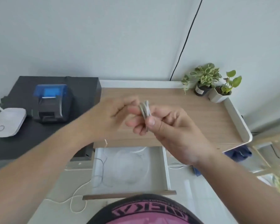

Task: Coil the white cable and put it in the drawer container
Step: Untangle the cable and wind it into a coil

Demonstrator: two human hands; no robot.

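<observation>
White cable (145,110) bundled in tight loops, pinched above wood-grain worktop (192,113).
Right hand (166,125) clamped on the bundle; left hand (113,117) blurred, fingers curled beside it, grip unclear. Smooth white drawer (166,167) open below.

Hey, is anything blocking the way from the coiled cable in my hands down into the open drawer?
Nothing visible blocks it. The bundled white cable, pinched in the right hand beside the left hand, hangs above the open white drawer, which holds only thin wire loops.
</observation>
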